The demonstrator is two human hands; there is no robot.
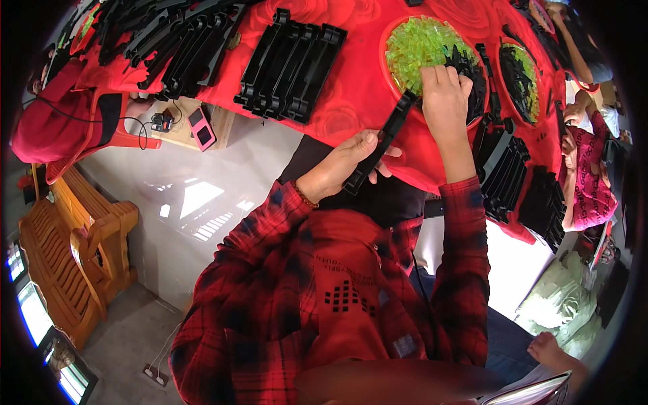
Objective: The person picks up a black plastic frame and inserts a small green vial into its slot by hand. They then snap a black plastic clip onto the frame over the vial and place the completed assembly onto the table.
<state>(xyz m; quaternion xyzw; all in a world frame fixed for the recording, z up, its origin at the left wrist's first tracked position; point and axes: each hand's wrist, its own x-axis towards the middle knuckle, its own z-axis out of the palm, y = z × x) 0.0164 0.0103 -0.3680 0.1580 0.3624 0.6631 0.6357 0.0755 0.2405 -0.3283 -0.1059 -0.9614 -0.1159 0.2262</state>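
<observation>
My left hand (342,160) is closed around a long, narrow black plastic strip (379,150), tilted so its upper end leans toward my right hand. That right hand (445,101) is over a round red tray (383,67), its fingers curled together at the small pieces there; whatever they pinch is hidden. Translucent yellow-green plastic pieces (420,46) fill the tray's left part, with small black plastic pieces (472,73) heaped on its right. The strip's upper end is close by my right fingers at the tray's near edge.
A row of black plastic strips (290,67) lies left on the red tablecloth (344,101); more strips (503,175) lie right. Beyond is a second tray of pieces (520,84). Other people sit at the right. A red chair (128,121) and wooden bench (74,236) stand left.
</observation>
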